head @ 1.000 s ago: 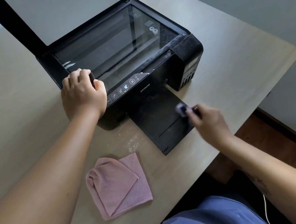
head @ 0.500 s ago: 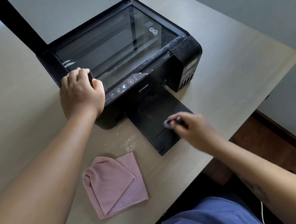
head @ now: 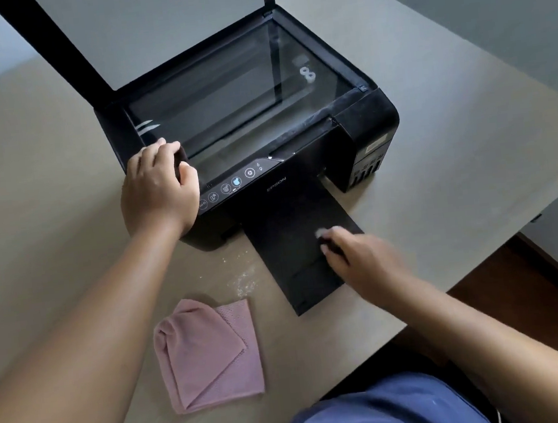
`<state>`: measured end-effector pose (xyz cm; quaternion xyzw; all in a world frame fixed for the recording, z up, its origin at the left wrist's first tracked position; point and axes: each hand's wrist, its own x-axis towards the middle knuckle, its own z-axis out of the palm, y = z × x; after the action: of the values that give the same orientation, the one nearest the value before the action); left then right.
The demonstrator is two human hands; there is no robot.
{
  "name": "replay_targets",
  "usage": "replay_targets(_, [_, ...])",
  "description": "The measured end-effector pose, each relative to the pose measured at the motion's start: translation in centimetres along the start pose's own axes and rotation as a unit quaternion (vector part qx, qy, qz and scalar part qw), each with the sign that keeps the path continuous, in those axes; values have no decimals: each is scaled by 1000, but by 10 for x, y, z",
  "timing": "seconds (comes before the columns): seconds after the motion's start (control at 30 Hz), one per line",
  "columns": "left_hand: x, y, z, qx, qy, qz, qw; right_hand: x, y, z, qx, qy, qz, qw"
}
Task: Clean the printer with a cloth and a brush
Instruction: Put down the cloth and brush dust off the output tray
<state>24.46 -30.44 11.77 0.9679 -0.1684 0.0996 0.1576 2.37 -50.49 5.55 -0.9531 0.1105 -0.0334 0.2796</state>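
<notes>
A black printer (head: 303, 160) stands on the table with its scanner lid (head: 134, 30) raised and the glass bare. Its output tray (head: 295, 244) sticks out toward me. My left hand (head: 156, 189) grips the printer's front left corner, fingers curled over the edge. My right hand (head: 362, 261) holds a small brush (head: 323, 232) whose pale, blurred tip touches the tray. A folded pink cloth (head: 210, 353) lies on the table in front of the printer, apart from both hands.
The beige table (head: 436, 146) ends at a front edge near my lap and a right edge above a dark wooden floor (head: 537, 287). Pale dust specks (head: 243, 280) lie on the table left of the tray. A grey wall rises behind.
My right hand swept the brush across the tray, left toward its near end and then back up toward the middle. The left hand kept its grip on the printer corner.
</notes>
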Motion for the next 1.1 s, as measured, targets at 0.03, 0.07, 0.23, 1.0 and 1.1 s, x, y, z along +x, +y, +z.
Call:
replay_targets(0.03, [-1,1,0,0,-1,1,1000,-5,-8,3,15,-85,-46,995])
replay_targets(0.07, [-1,1,-1,1,-4,0,1000,-6,-11,6,33,-141,-62,988])
replay_targets(0.23, [1,6,-2,21,-25,-12,999,17,27,-4,-6,0,-63,998])
replay_targets(1.0, [-6,16,-4,30,-54,-79,995,64,37,-22,1,-164,-228,960])
replay_targets(1.1, [-10,16,-9,68,-55,-47,995,65,40,-20,32,-214,-247,944])
